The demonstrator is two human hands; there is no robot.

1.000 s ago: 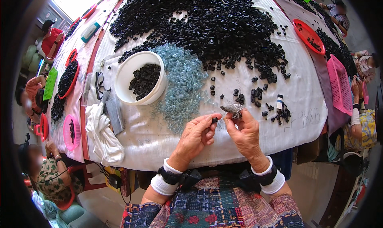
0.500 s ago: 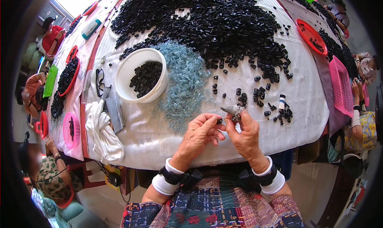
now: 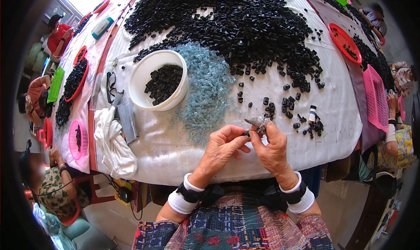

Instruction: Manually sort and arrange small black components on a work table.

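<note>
Over the front of the table, my left hand (image 3: 221,150) pinches a small black plastic piece (image 3: 246,133) between thumb and forefinger. It meets the fingertips of my right hand (image 3: 273,150), which is closed around a grey, pointed, crinkled-looking object (image 3: 257,121) whose kind I cannot make out. The point sticks out to the left above the black piece. Just beyond my hands lie loose black cylindrical pieces (image 3: 289,102). To their left spreads a heap of tiny clear bluish parts (image 3: 202,81), and a white bucket (image 3: 136,92) beside it contains black pieces (image 3: 163,85).
A large mound of black pieces (image 3: 236,25) covers the far table. A small white-and-blue tube (image 3: 312,113) stands at right among tiny black parts. White cloth (image 3: 111,145), a grey strip (image 3: 127,121) and glasses (image 3: 111,88) lie left. Other people sit along both sides.
My left fingers have drawn in closer around the black piece, and it is now nearer my right fingertips. The whole view has shifted slightly; my right hand keeps its hold.
</note>
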